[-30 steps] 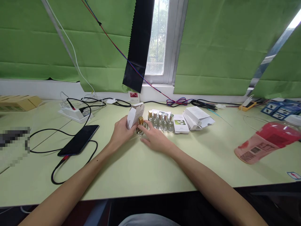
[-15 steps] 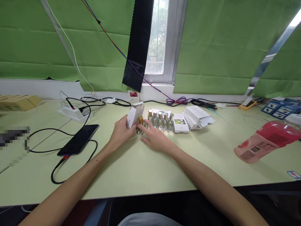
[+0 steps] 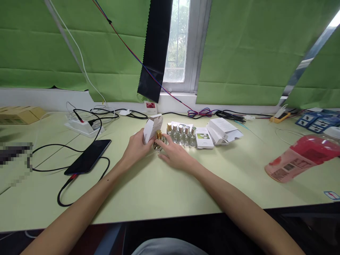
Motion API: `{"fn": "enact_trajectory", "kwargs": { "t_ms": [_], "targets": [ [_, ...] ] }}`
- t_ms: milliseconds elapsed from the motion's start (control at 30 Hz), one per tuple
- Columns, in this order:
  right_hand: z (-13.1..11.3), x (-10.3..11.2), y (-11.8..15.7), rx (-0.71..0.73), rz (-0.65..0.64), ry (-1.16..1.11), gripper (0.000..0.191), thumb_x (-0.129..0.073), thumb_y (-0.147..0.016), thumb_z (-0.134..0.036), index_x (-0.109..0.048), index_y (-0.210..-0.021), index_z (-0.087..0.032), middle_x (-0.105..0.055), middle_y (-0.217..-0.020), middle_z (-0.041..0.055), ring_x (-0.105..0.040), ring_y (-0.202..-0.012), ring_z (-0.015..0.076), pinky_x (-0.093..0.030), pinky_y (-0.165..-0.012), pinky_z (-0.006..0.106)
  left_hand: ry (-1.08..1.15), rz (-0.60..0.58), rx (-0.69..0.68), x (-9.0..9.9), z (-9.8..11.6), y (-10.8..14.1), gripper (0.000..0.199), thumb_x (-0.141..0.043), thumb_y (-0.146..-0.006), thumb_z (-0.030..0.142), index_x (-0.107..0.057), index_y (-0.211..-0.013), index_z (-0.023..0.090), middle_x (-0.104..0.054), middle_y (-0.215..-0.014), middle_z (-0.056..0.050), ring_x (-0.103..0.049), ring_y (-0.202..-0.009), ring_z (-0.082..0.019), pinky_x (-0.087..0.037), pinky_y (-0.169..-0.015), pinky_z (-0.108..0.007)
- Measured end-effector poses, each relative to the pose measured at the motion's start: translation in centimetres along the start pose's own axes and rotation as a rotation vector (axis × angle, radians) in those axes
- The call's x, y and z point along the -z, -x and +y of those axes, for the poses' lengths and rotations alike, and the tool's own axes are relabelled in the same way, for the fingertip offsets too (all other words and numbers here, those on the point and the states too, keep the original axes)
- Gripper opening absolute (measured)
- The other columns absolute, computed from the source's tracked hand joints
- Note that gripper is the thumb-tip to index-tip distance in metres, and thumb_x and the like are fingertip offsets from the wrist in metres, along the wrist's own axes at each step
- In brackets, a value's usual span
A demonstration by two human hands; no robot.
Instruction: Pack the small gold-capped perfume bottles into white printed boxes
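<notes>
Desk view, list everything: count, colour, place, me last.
Held box: one, white, centre
Near bottle: one, gold-capped, centre
Row bottles: five, gold or silver caps, centre
Picture box: one, white, beside row
Cartons: count unclear, white, centre right
Phone: one, black, left
Power strip: one, white, back left
Cables: several, mixed, left and back
Drink: one, pink, right
Yellow packs: several, back left
Blue packs: several, back right
Meter: one, yellow, back right
Card: one, white-red, back centre
Desk: one, pale green, below
Curtains: several, green, back
Black cloth: one, by window
Window: one, pale, back
Arms: two, bare, bottom
Left hand: one, bare, centre
Right hand: one, bare, centre
</notes>
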State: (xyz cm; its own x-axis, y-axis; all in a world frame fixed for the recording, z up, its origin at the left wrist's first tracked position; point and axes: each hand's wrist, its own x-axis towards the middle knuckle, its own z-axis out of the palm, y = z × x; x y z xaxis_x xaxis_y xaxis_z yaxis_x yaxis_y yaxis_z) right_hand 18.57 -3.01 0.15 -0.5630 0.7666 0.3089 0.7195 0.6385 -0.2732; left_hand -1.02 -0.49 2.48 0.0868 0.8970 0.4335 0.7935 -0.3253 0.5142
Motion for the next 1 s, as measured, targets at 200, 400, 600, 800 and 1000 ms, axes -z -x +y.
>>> {"fn": "enact_trajectory", "kwargs": {
  "t_ms": [200,400,600,800,1000],
  "targets": [
    [0.01,0.0,0.05,0.001,0.004,-0.008,0.057,-0.054,-0.099,-0.03,-0.033,-0.152,-0.026,-0.025,-0.161,0.0187,-0.068,-0.093,0.021,-0.056,-0.08,0.041,-0.036,-0.011,-0.006,0.01,-0.04,-0.05,0.032,-0.056,-0.086,0.047,-0.061,-0.1,0.019,-0.072,-0.091,-0.007,-0.062,-0.077,-0.022,-0.046,-0.068,-0.031],
    [0.08,-0.14,0.13,0.008,0.018,-0.009,0.057,-0.053,-0.099,-0.03,-0.033,-0.152,-0.026,-0.026,-0.16,0.0189,-0.068,-0.092,0.0209,-0.057,-0.079,0.041,-0.054,-0.037,0.003,0.2,-0.03,-0.05,0.036,-0.054,-0.086,0.049,-0.061,-0.104,0.018,-0.072,-0.091,-0.008,-0.062,-0.076,-0.023,-0.046,-0.065,-0.031],
    [0.07,-0.08,0.12,0.001,0.011,-0.015,0.058,-0.054,-0.099,-0.031,-0.033,-0.153,-0.028,-0.026,-0.161,0.0179,-0.068,-0.091,0.02,-0.057,-0.08,0.041,-0.073,-0.037,-0.006,0.2,-0.01,-0.07,0.036,-0.054,-0.087,0.05,-0.061,-0.103,0.019,-0.073,-0.093,-0.008,-0.063,-0.078,-0.024,-0.045,-0.066,-0.031],
    [0.13,-0.1,0.08,0.005,0.015,-0.011,0.058,-0.055,-0.099,-0.03,-0.033,-0.152,-0.027,-0.025,-0.161,0.0175,-0.068,-0.091,0.0202,-0.057,-0.08,0.041,-0.063,-0.045,-0.001,0.21,0.05,-0.05,0.036,-0.054,-0.087,0.05,-0.06,-0.104,0.019,-0.073,-0.093,-0.009,-0.064,-0.08,-0.025,-0.046,-0.067,-0.032],
    [0.2,-0.15,0.01,0.003,0.02,0.007,0.056,-0.053,-0.099,-0.031,-0.034,-0.152,-0.027,-0.028,-0.159,0.0171,-0.068,-0.089,0.0201,-0.057,-0.078,0.041,-0.078,0.002,0.022,-0.18,0.35,0.36,0.036,-0.052,-0.09,0.05,-0.054,-0.11,0.019,-0.07,-0.09,-0.01,-0.063,-0.08,-0.028,-0.045,-0.064,-0.033]
  ]
}}
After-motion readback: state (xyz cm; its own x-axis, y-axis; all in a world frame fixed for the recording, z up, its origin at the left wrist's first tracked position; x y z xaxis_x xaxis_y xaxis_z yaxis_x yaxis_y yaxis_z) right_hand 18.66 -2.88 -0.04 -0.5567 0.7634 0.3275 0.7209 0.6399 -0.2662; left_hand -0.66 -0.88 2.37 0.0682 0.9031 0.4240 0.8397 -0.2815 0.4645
